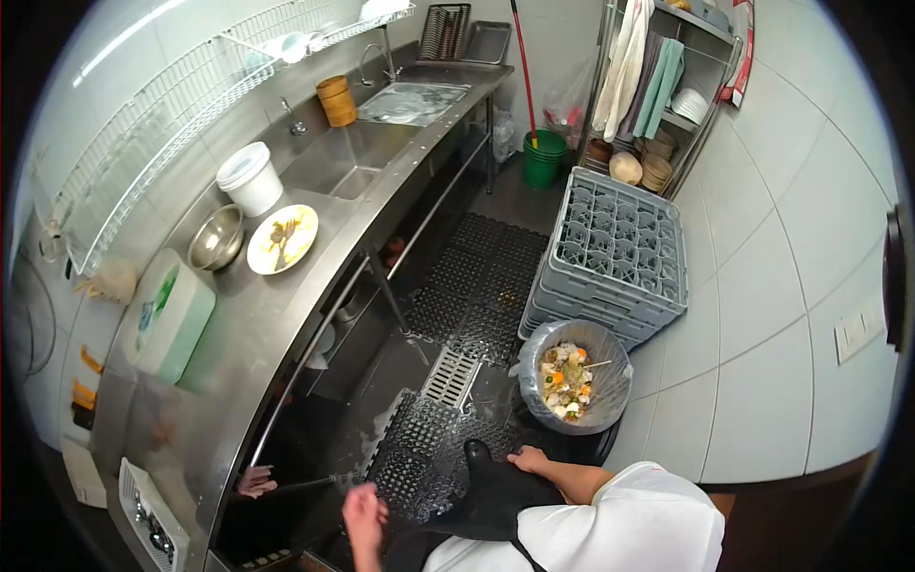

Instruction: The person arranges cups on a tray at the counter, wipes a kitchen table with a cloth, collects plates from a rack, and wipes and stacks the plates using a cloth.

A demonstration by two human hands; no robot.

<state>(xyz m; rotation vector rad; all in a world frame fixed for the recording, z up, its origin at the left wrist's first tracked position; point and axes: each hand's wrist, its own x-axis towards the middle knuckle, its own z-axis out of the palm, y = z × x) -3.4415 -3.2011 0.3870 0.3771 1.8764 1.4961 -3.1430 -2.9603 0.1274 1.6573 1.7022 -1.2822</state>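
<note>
My left hand (365, 520) hangs over the dark floor at the bottom, slightly blurred, its fingers loosely bent and nothing visible in them. Further right, my right hand (527, 459) is closed at the edge of my black apron (500, 491), just below a bin. That bin (610, 381) has a clear plastic liner folded over its rim. Inside lie mixed food scraps (569, 381). On the steel counter (224, 381) to the left, a white plate (303, 250) carries food remains and cutlery, out of reach of both hands.
Grey glass racks (620, 272) stand stacked behind the bin. Black rubber mats (457, 257) and a drain grate (450, 377) cover the floor. A green bucket (543, 164) and a shelf rack (701, 119) are at the back. The sink (353, 162) lies along the counter.
</note>
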